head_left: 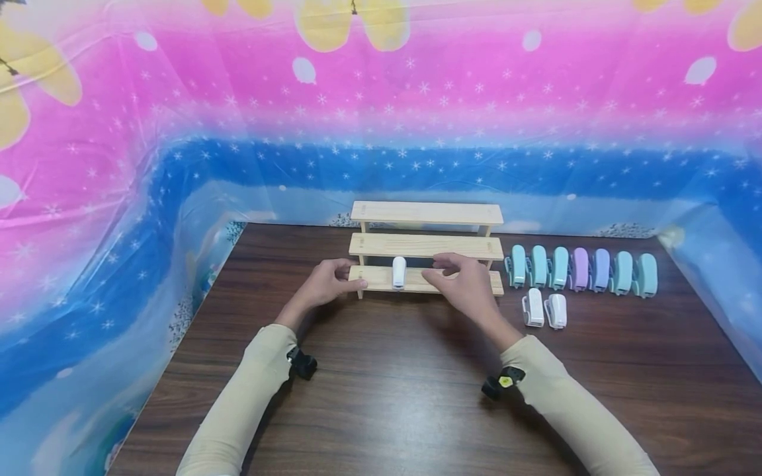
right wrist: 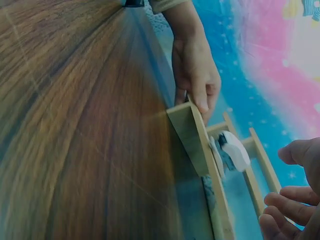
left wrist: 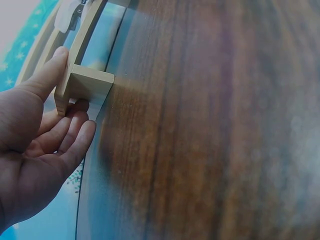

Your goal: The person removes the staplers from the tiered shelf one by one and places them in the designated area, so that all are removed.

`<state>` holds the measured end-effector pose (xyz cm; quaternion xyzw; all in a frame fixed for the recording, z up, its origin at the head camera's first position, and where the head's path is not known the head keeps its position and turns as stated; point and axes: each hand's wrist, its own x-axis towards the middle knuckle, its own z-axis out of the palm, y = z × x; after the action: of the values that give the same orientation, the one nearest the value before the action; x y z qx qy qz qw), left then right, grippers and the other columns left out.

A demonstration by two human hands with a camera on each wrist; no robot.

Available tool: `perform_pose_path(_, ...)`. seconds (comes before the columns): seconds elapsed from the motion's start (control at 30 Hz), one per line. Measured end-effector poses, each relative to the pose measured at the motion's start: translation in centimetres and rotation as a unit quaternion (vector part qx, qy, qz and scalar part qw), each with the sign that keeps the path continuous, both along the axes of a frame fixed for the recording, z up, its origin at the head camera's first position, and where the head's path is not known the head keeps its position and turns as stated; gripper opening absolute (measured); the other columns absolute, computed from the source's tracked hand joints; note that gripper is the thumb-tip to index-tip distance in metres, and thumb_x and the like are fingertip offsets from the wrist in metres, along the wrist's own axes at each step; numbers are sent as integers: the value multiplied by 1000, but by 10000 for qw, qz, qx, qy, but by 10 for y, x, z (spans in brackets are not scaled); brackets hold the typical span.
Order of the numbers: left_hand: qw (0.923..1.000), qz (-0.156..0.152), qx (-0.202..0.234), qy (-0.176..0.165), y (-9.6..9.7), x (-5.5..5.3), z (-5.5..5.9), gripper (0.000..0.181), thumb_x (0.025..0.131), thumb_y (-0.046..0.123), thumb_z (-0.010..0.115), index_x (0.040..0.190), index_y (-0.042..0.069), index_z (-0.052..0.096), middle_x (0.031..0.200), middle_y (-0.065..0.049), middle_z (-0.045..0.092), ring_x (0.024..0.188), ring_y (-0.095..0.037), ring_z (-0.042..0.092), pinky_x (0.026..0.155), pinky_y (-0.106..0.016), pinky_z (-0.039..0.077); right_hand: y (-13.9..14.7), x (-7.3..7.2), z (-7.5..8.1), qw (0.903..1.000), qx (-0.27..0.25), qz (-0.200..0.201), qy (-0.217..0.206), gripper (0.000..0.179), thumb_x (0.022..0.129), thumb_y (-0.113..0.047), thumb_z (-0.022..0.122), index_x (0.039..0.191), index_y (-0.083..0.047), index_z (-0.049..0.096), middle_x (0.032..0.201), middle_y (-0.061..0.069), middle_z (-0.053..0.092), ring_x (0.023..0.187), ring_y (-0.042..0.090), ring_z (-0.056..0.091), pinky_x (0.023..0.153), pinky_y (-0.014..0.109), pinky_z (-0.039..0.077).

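Observation:
A three-step wooden display rack (head_left: 425,247) stands toward the back of the table. My left hand (head_left: 326,283) grips the left end of its lowest step, the thumb on top and the fingers underneath, as the left wrist view shows. On that step sits a small white stapler (head_left: 399,272), left of the middle; the right wrist view shows its arched top (right wrist: 235,152) above a flat base. My right hand (head_left: 467,284) hovers over the right half of the lowest step. Its thumb and fingers are spread apart with nothing between them, just right of the stapler.
Right of the rack, a row of teal staplers (head_left: 538,266), with a purple one (head_left: 579,269) and a blue one (head_left: 600,270) among them, lies on the dark wood table (head_left: 381,396). Two white staplers (head_left: 534,308) lie in front. A patterned cloth (head_left: 428,165) hangs behind.

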<state>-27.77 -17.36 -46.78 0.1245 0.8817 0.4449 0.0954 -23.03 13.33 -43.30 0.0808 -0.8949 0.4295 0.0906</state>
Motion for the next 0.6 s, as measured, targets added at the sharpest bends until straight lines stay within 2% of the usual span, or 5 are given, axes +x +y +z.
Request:
perform_pose_path(0.27,10000,-3,-62,13,1,0,0,56,92,33,79,133,-1,62,117,-17,72,97,-25,69,77,-36,57,-23,-5,-9,9998,-164,17,95,46,88,-43,80,120,-11,76,99,3,77,92,21,73,79,43,58)
perform_pose_path(0.6,10000,-3,-35,13,0,0,1,57,91,33,79,133,-2,62,118,-17,72,98,-25,69,78,-35,57,-43,-10,-15,9997,-216,-117,-76,49,86,-44,81,114,-4,76,95,6,78,86,19,73,77,41,57)
